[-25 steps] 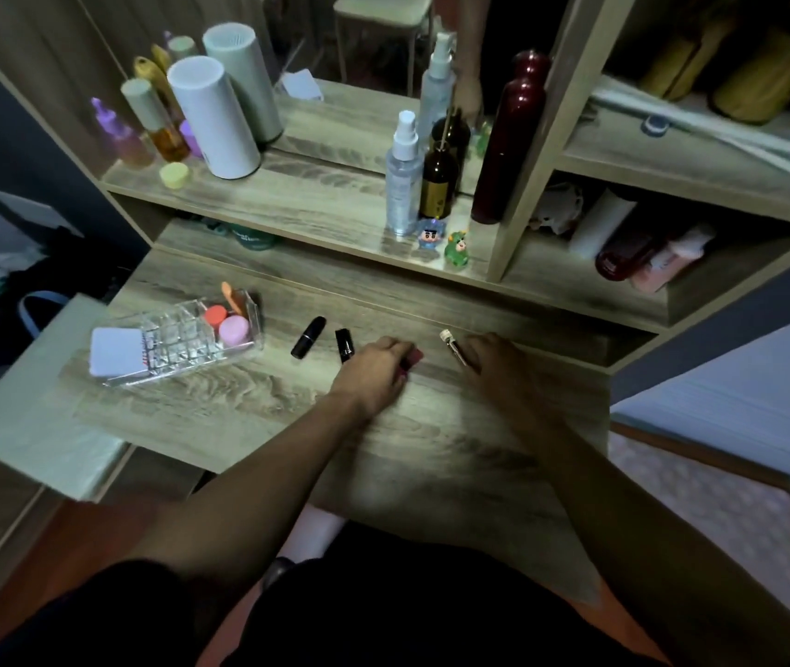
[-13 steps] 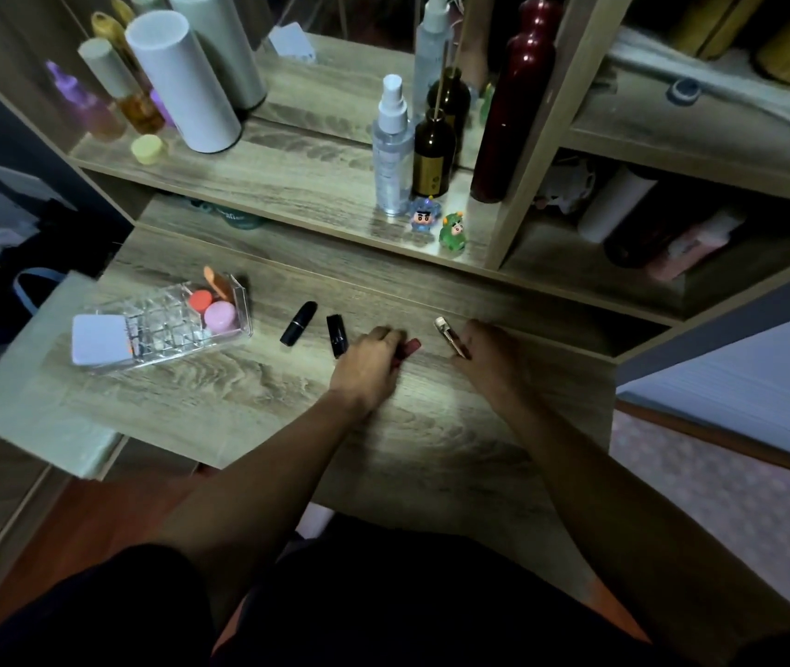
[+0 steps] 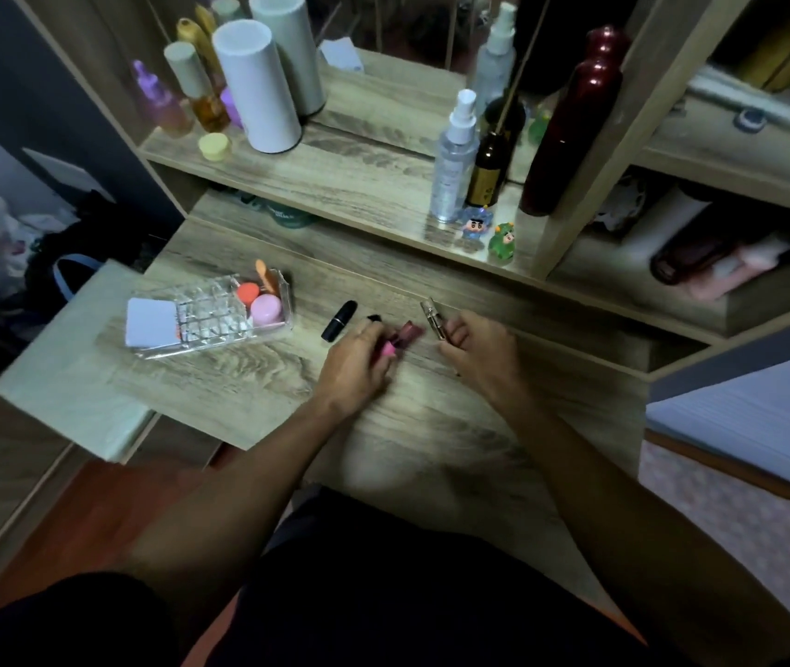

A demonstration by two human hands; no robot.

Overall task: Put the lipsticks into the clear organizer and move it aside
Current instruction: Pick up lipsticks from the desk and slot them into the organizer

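Observation:
The clear organizer point(image 3: 220, 324) lies at the left of the wooden desk, with a white pad, an orange and a pink puff inside. A black lipstick point(image 3: 339, 321) lies on the desk to its right. A second black lipstick point(image 3: 374, 319) peeks out just behind my left hand point(image 3: 359, 361), which is shut on a pink-and-maroon lipstick point(image 3: 400, 338). My right hand point(image 3: 475, 349) grips a slim gold-and-clear lipstick point(image 3: 433, 317), its tip pointing away from me.
A shelf behind the desk carries a spray bottle point(image 3: 454, 158), a brown bottle point(image 3: 490, 166), a dark red bottle point(image 3: 571, 127), two small figurines point(image 3: 489, 233) and white cylinders point(image 3: 258, 89). A pale side surface point(image 3: 70, 377) adjoins the desk's left edge.
My left hand has lifted the pink-and-maroon lipstick clear of the desk, so more of it shows. My right hand has closed around the gold lipstick. The camera view shifted slightly.

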